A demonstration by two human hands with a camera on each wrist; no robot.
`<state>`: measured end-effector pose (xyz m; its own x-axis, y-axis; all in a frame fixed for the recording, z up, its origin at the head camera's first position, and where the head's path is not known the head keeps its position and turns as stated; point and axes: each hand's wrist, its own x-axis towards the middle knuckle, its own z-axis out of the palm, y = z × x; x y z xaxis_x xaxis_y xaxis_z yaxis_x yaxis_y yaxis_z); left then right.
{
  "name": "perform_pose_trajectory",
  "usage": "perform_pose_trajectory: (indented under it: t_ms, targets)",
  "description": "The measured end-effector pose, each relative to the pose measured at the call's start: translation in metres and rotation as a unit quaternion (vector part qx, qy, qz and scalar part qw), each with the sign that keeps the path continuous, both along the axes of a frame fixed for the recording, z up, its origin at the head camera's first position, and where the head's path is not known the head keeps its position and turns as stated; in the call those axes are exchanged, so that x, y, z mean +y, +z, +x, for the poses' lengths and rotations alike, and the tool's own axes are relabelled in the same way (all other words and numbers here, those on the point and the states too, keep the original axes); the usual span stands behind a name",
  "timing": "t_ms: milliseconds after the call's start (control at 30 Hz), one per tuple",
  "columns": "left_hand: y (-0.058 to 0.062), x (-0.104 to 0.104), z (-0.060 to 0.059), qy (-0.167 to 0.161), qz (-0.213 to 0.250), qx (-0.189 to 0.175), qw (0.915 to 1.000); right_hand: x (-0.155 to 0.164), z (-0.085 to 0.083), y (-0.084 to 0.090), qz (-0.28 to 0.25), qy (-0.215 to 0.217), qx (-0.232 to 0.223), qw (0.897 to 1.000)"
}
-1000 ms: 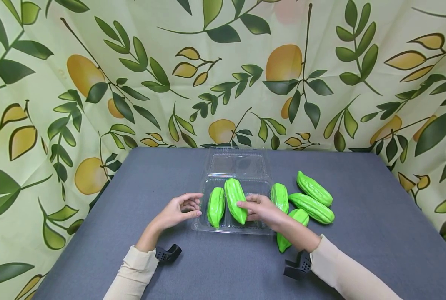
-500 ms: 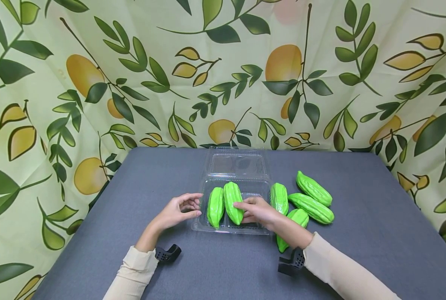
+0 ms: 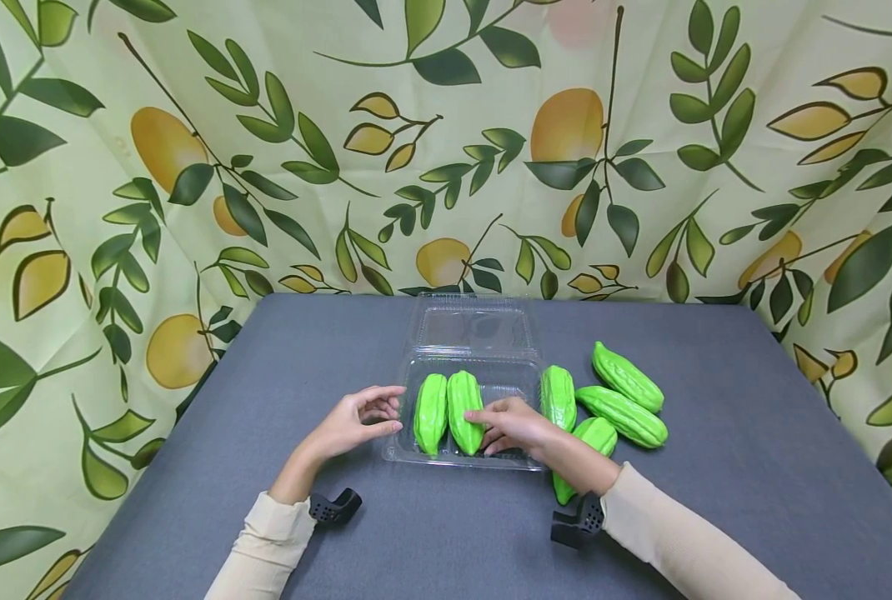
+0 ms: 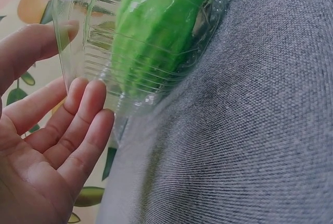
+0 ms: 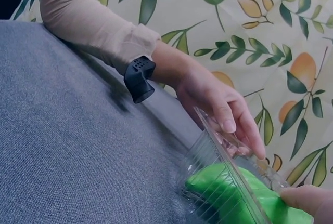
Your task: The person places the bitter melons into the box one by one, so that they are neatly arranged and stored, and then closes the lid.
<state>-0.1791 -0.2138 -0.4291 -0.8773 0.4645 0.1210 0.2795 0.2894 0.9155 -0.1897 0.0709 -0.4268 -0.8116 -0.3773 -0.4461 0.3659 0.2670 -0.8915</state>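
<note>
While a leafy lemon curtain hangs behind, the grey counter holds a clear box. Four green gourds lie beside it. The left hand rests open at the box edge, and the right hand touches a gourd inside with loose fingers.

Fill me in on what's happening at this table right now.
A person is packing green toy gourds into a clear plastic clamshell box on a grey table. The right hand rests its fingers on the second gourd, lying in the tray beside the first gourd. The left hand steadies the box's left edge. Four more gourds lie on the table right of the box, whose lid stands open.
</note>
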Motion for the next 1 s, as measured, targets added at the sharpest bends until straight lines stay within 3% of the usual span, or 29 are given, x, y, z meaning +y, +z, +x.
perform_pose_trajectory:
  t_ms: [200,467,1000]
  targets:
    - [0.0002,0.0000,0.0000,-0.001,0.002,-0.001,1.0000,-0.0015,0.0007,-0.0002,-0.005,0.009,0.003,1.000]
    - [-0.0001,-0.0005,-0.0006,0.001,-0.001,-0.001,1.0000,-0.0034,0.0013,0.0018,0.042,0.010,0.029,0.999]
    - [-0.0018,-0.0012,-0.0016,0.001,0.001,0.005,1.0000,-0.0048,-0.0008,-0.0003,-0.009,0.023,0.043,0.999]
